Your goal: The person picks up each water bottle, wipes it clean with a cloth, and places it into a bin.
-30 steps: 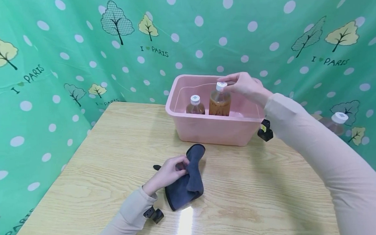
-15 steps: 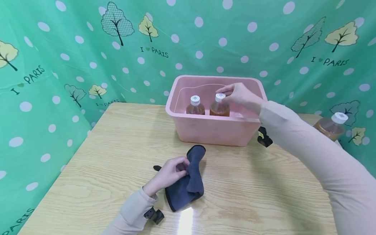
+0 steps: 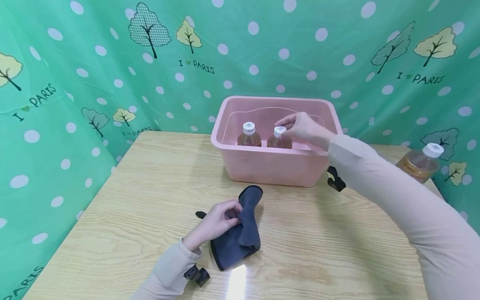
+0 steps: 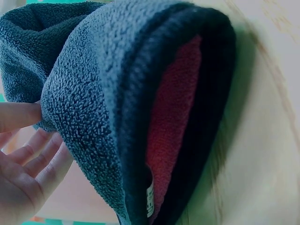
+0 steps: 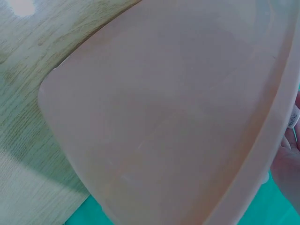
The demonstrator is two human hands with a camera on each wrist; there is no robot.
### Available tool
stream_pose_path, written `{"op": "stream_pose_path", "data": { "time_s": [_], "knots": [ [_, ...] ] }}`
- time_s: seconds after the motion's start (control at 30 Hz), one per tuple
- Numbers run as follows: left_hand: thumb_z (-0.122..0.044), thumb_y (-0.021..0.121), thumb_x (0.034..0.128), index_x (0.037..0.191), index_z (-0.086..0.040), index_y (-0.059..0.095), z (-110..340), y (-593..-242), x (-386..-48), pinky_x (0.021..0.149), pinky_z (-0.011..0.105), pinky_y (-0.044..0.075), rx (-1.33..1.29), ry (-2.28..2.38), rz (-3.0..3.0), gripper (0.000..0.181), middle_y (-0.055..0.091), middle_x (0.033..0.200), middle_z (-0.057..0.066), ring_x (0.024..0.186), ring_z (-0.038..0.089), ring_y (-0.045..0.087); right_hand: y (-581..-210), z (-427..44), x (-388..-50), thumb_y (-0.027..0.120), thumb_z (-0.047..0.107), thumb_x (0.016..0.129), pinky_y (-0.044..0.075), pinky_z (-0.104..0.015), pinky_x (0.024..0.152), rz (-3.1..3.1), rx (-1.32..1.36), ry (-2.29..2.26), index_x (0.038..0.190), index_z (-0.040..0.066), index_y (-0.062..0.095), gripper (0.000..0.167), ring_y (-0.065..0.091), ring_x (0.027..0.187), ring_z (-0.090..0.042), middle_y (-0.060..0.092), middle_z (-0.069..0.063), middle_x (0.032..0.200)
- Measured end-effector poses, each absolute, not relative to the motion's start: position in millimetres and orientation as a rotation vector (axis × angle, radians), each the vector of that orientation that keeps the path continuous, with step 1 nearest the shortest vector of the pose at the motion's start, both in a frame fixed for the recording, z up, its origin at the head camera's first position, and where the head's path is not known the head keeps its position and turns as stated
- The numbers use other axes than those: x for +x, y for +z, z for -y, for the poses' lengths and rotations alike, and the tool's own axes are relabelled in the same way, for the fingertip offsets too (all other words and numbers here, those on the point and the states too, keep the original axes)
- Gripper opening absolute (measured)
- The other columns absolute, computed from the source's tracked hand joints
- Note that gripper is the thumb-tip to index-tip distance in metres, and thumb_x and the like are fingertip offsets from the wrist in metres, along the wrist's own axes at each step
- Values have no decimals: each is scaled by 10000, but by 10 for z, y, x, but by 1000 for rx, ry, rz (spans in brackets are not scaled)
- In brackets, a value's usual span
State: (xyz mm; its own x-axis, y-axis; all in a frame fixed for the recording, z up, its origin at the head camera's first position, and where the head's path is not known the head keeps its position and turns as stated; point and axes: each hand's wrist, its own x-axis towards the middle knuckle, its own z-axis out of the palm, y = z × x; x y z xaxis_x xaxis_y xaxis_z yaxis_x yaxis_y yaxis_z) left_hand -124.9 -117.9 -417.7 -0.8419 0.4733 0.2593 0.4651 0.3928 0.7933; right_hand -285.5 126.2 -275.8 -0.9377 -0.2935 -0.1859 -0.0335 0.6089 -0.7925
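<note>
The right hand (image 3: 303, 125) reaches over the pink bin (image 3: 269, 166) from its right side, fingers curled in to pinch the white cap (image 3: 280, 130) of a bottle (image 3: 279, 142). That bottle lies directly below the fingertips, inside the bin, its long axis upright and the cap pointing up; the bin's front wall hides its lower part, so whether its base touches the bin floor cannot be told. Just to its left, with a narrow gap, a second bottle (image 3: 249, 139) stands in the bin, also cap up. The right hand is plainly the nearer to both. The left hand (image 3: 220, 216) is on the near side of the bin, above the desk (image 3: 155, 186), with thumb and fingers closed on a dark cloth (image 3: 230, 245). The cloth's raised fold runs lengthwise away from the person, its far end pointing toward the bin's front wall without reaching it. A third bottle (image 3: 420, 164) sits well apart at the right, beyond the right sleeve (image 3: 389, 200), which partly hides it.
</note>
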Motion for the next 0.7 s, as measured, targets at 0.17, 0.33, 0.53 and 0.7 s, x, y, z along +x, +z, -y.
{"op": "stream_pose_path", "data": {
  "time_s": [0.17,0.33,0.53,0.7],
  "knots": [
    [119,572,734,839,-23,576,1161,-4144,-1232,577,230,464,842,1471,-2609,177,583,820,80,693,184,554,-2773,-1252,-2846,598,13,790,425,-275,804,-2534,-261,-1245,1152,99,568,373,506,1005,-186,572,-63,1126],
    [150,552,723,825,21,563,1122,-3949,-1151,580,250,466,843,1469,-2598,164,577,806,123,689,255,553,-2761,-1255,-2838,606,3,777,421,-294,836,-2529,-289,-1250,1162,71,560,394,524,1004,-196,586,-91,1109],
    [159,541,722,816,30,555,1098,-3797,-1087,583,246,464,859,1464,-2596,160,571,797,131,686,260,552,-2745,-1268,-2817,620,18,772,416,-300,854,-2539,-306,-1237,1137,86,576,375,531,1003,-198,594,-90,1098],
    [158,544,722,820,29,558,1095,-3798,-1087,585,251,466,850,1464,-2597,163,573,801,129,690,262,553,-2725,-1276,-2801,625,28,772,413,-313,863,-2522,-301,-1232,1136,93,577,373,526,1004,-201,592,-78,1102]
  ]
}}
